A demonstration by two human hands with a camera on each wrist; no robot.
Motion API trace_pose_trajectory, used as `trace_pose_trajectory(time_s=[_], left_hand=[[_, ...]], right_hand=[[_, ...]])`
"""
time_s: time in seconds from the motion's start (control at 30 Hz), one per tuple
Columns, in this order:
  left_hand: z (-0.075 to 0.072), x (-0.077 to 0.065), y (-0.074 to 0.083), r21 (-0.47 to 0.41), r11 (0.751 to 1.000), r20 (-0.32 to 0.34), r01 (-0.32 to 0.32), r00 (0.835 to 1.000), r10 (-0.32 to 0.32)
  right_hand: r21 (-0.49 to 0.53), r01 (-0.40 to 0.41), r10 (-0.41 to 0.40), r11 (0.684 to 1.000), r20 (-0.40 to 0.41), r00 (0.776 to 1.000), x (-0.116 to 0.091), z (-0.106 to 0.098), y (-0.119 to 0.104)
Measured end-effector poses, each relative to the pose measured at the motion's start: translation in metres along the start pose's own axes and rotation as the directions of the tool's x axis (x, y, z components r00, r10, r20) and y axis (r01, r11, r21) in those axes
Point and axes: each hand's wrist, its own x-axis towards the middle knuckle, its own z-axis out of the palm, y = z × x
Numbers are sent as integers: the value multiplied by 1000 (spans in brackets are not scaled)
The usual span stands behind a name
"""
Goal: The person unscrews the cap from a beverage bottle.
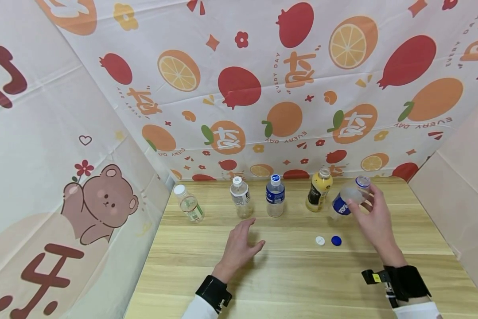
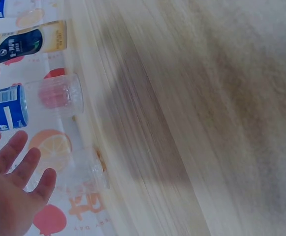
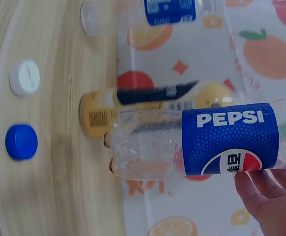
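My right hand (image 1: 375,215) holds an empty-looking clear Pepsi bottle (image 1: 347,198) with a blue label, tilted, its open mouth up and to the right. In the right wrist view the fingers curl along the label of this Pepsi bottle (image 3: 226,142). My left hand (image 1: 240,247) is spread over the table with nothing in it, its fingertips close to the base of a clear bottle with a white cap (image 1: 241,199). Right of that stands a blue-labelled bottle (image 1: 275,197) with a blue-and-white cap. A yellow bottle with a black label (image 1: 318,191) stands beside the Pepsi bottle.
A white cap (image 1: 320,240) and a blue cap (image 1: 336,240) lie on the wooden table (image 1: 294,283). At the far left stands a clear bottle with a white cap and green label (image 1: 189,206). A fruit-print cloth (image 1: 239,88) hangs behind the row.
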Motion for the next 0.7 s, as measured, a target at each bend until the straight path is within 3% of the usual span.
trace_pose_trajectory(time_s=[0.4, 0.7], left_hand=[[-3, -6, -4, 33, 999, 22, 17, 1000, -18], [-6, -10, -4, 17, 1000, 16, 26, 1000, -26]], right_hand=[[12, -120, 120, 993, 2, 993, 35, 0, 38], [34, -154, 154, 988, 2, 988, 44, 4, 52]])
